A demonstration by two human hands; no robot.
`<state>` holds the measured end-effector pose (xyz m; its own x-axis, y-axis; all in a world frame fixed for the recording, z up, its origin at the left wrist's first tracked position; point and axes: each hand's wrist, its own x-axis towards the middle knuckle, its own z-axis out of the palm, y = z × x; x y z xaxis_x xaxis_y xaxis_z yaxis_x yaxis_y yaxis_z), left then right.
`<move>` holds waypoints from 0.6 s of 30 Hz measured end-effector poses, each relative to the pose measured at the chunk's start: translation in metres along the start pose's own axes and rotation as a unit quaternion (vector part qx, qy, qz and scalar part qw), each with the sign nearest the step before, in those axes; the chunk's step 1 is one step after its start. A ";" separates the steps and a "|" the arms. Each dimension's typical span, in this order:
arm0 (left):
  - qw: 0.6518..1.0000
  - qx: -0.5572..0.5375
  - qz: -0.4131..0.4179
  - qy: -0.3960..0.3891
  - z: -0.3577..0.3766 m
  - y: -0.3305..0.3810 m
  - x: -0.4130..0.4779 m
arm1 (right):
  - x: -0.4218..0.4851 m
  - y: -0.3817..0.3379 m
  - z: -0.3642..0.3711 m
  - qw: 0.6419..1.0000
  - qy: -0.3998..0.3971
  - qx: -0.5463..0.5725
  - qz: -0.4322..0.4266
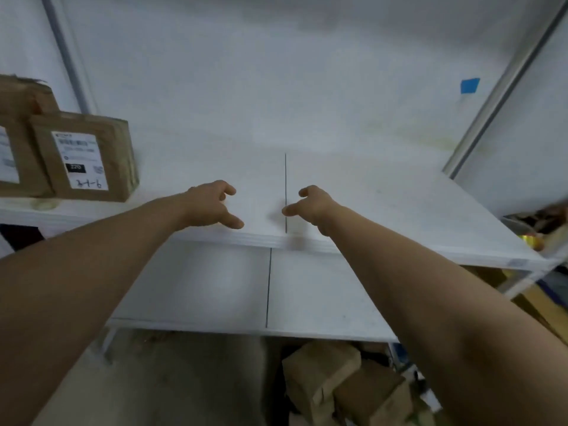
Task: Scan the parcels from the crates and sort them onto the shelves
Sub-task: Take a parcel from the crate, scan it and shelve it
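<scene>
I have both arms stretched out over the shelf (384,204). My left hand (215,207) and right hand (310,206) hang just above the board, one on either side of the dark seam (285,179), with the thumbs pointing at each other across a gap. Both are loosely curled and hold nothing: there is no parcel and no scanner in either. The spacing looks to me like hands set a parcel's width apart, for a set-down or a reach, but nothing lies between them to confirm that.

Two brown parcels stand at the shelf's left end. The near parcel (89,158) has its white label facing me. The far parcel (18,149) is just behind it to the left and cut off by the frame edge. Both are well apart from my left hand. More brown boxes (338,382) lie heaped low down, under the lower shelf (199,284). They are blurred, and I cannot tell whether they sit in a crate.

A patch of blue tape (469,85) sticks to the back wall at upper right. A metal post (507,87) slants up at the shelf's right end, with clutter beyond it too blurred to name. I see nothing between my hands and the board. The parcels on the left and the post on the right bound the room I have to work in.
</scene>
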<state>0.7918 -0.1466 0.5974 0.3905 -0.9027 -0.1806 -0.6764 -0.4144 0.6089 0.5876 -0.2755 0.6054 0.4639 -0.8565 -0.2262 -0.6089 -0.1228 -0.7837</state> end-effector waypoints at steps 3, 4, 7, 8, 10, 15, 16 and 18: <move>0.995 -0.096 -0.020 -0.019 0.037 0.022 -0.006 | -0.028 0.047 -0.019 0.999 0.011 0.025 0.029; 0.993 -0.114 -0.023 -0.020 0.048 0.031 -0.007 | -0.038 0.063 -0.025 0.999 0.016 0.033 0.038; 0.986 -0.165 -0.017 -0.026 0.086 0.056 -0.019 | -0.072 0.108 -0.049 0.996 0.051 0.046 0.064; 0.984 -0.177 -0.015 -0.030 0.100 0.062 -0.026 | -0.084 0.124 -0.057 0.994 0.066 0.049 0.076; 0.979 -0.197 -0.011 -0.046 0.130 0.072 -0.047 | -0.112 0.155 -0.069 0.989 0.086 0.058 0.105; 0.967 -0.224 -0.037 -0.114 0.198 0.065 -0.116 | -0.200 0.220 -0.074 0.972 0.112 0.085 0.188; 0.964 -0.226 -0.051 -0.128 0.210 0.060 -0.129 | -0.218 0.231 -0.071 0.969 0.112 0.082 0.204; 0.961 -0.220 -0.084 -0.149 0.235 0.052 -0.157 | -0.254 0.253 -0.062 0.965 0.109 0.072 0.228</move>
<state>0.5486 -0.0534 0.4761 0.2313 -0.8477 -0.4774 -0.2650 -0.5270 0.8075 0.2756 -0.1203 0.5005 0.0134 -0.8923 -0.4513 -0.6146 0.3487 -0.7076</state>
